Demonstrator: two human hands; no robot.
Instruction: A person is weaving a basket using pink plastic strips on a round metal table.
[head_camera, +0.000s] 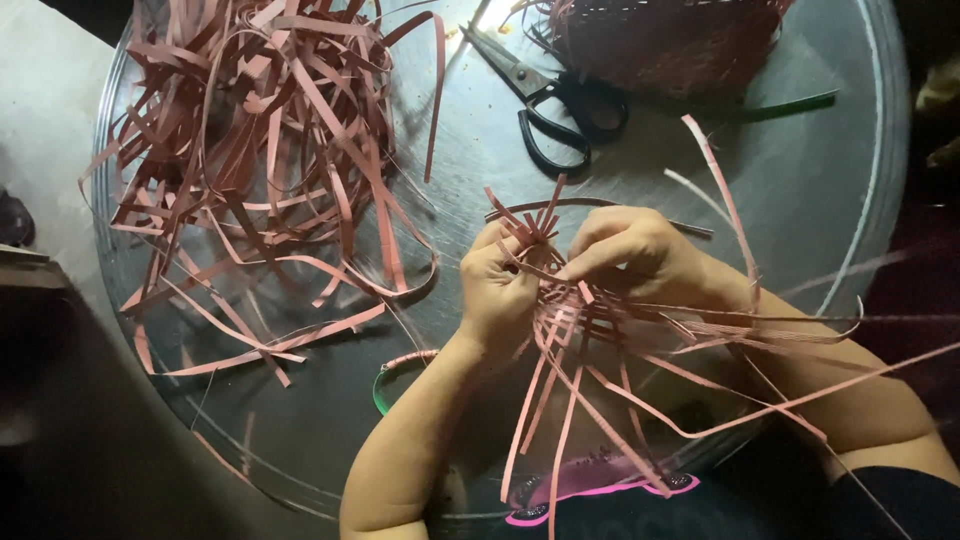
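Observation:
My left hand (497, 290) and my right hand (630, 255) meet over a small woven piece of pink strips (565, 305), held above a round metal table (800, 180). Both hands pinch the strips where they cross, and short ends stick up between my fingers. Long loose strip ends (700, 400) fan out downward and to the right from the woven centre, across my right forearm. The centre of the weave is partly hidden by my fingers.
A big loose heap of pink strips (270, 150) covers the table's left side. Black-handled scissors (555, 105) lie at the top centre, beside a woven pink basket (660, 40). A green strip (785, 105) lies to the right, and a small green ring (385, 385) sits near my left wrist.

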